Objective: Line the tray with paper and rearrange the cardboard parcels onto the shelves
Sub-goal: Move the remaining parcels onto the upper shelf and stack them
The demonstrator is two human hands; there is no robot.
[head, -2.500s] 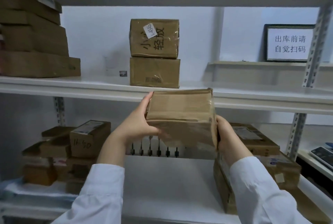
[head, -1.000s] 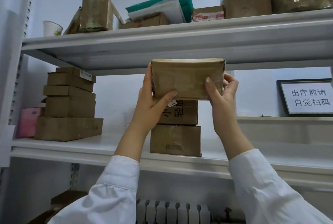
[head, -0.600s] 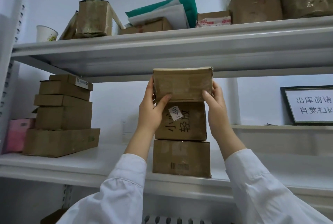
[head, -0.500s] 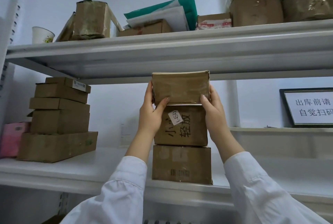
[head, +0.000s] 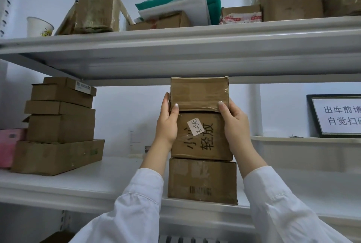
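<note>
A taped brown cardboard parcel (head: 199, 93) rests on top of a two-parcel stack on the middle shelf (head: 97, 180). My left hand (head: 168, 123) grips its left side and my right hand (head: 234, 123) grips its right side, thumbs on its front face. Under it sits a parcel with black handwriting and a white K-4545 sticker (head: 201, 135), and below that a larger parcel with a barcode (head: 202, 181). The top parcel almost reaches the underside of the upper shelf (head: 175, 55).
A tall stack of flat cardboard boxes (head: 58, 125) stands at the left of the middle shelf beside a pink box (head: 9, 145). The upper shelf holds more parcels (head: 291, 0), green and white mailers (head: 183, 6) and a paper cup (head: 39, 26). A framed sign (head: 340, 115) stands at right.
I lifted the parcel from the lower shelf level up to the middle shelf and lowered it onto the two stacked parcels. Both hands stay on its sides.
</note>
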